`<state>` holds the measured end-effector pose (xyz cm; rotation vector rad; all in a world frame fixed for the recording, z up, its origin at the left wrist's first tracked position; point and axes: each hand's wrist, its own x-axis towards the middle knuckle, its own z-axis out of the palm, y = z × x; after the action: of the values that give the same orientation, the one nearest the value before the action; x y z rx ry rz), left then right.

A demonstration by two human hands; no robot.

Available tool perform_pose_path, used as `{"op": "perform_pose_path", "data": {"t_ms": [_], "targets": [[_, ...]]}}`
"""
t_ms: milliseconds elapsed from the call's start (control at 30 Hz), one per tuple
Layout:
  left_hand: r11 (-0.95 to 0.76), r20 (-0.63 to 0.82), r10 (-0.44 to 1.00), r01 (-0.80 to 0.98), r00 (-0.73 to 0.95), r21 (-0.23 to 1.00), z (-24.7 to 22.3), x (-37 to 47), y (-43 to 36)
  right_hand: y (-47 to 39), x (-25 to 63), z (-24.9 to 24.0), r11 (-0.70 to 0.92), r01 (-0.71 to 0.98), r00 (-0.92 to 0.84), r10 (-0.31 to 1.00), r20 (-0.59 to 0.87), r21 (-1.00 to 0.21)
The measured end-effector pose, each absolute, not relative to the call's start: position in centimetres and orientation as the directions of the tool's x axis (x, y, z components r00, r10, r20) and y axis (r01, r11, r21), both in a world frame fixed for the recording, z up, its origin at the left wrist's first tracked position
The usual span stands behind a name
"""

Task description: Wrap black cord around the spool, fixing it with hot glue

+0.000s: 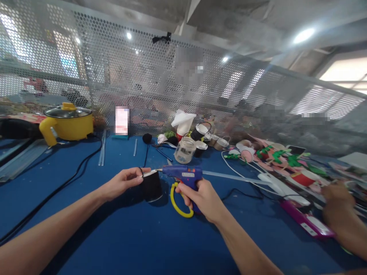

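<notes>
My left hand (127, 180) pinches the rim of a small cup (151, 187) that is wrapped in black and white along its top edge. A dark cord loops up beside the fingertips. My right hand (200, 196) is closed round the handle of a blue glue gun (182, 172). Its metal nozzle points left and meets or nearly meets the cup's rim. A long clear glue stick (235, 176) sticks out of the gun's back. Scissors with yellow handles (178, 208) show just under my right fingers; whether these fingers touch them I cannot tell.
Behind the hands stand a glass jar (185, 150) and several small cups (200, 131). A yellow electric pot (71, 124) is at the left, near a lit phone (122, 121). At the right lie a purple power strip (306, 218), craft pieces and another person's hand (338, 196).
</notes>
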<state>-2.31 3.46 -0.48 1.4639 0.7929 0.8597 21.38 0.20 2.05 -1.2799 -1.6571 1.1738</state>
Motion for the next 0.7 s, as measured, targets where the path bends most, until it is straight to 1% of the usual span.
{"op": "perform_pose_path", "data": {"t_ms": [167,300,500,600,700], "targets": [[-0.069,0.069,0.869,-0.017,0.49,0.997,-0.8,-2.33,3.62,-0.24,20.97,2.09,0.113,0.4,-0.23,0.973,0.02,-0.91],[-0.053,0.062,0.872,-0.032,0.485,0.998,-0.92,-2.36,3.7,-0.21,21.09,2.14,0.103,0.41,-0.229,0.973,0.007,-0.906],[-0.063,0.077,0.873,-0.044,0.481,0.997,-0.81,-2.19,3.66,0.02,21.33,1.93,0.109,0.437,-0.187,0.982,0.028,-0.893],[-0.052,0.063,0.874,-0.036,0.481,0.998,-0.77,-2.13,3.66,0.18,21.44,1.73,0.097,0.389,-0.179,0.983,0.028,-0.916],[-0.061,0.072,0.871,-0.038,0.487,0.997,-0.74,-2.16,3.66,0.41,21.64,1.66,0.053,0.291,-0.18,0.984,0.0,-0.955]]}}
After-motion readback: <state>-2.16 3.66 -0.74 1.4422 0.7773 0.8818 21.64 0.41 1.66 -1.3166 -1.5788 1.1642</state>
